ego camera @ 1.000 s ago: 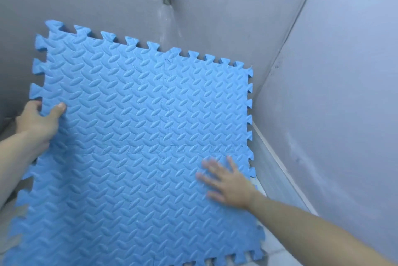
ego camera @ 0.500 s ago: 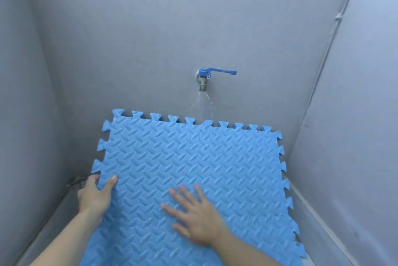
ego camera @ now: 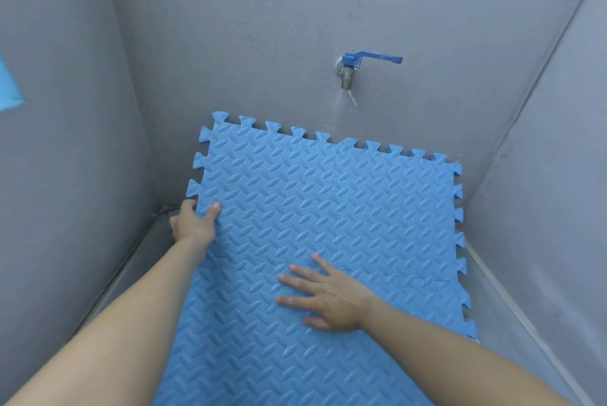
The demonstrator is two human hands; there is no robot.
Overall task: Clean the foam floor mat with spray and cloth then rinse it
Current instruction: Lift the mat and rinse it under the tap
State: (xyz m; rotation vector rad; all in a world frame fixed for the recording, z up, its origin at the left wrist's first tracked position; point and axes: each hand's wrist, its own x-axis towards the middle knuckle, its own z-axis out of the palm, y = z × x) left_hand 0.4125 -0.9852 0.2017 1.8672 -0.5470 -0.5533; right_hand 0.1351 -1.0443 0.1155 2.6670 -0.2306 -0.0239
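Note:
A blue foam floor mat [ego camera: 328, 208] with a raised oval pattern and jigsaw edges leans tilted against the grey back wall, its top edge under the tap. My left hand [ego camera: 193, 225] grips the mat's left edge, thumb on the front face. Flat on the mat's lower middle lies my right hand [ego camera: 328, 299], fingers spread. A metal tap with a blue lever [ego camera: 349, 69] sticks out of the wall, and a thin stream of water [ego camera: 340, 113] falls from it onto the mat's top edge.
Grey walls close the space in on the left [ego camera: 65, 175], back and right [ego camera: 542, 208]. A pale ledge [ego camera: 499, 290] runs along the foot of the right wall. A blue patch [ego camera: 8, 87] shows at the far left edge.
The view has pulled back and up, so the tap and walls show more fully. My right hand slid left across the mat's face. My left hand keeps its grip on the left edge.

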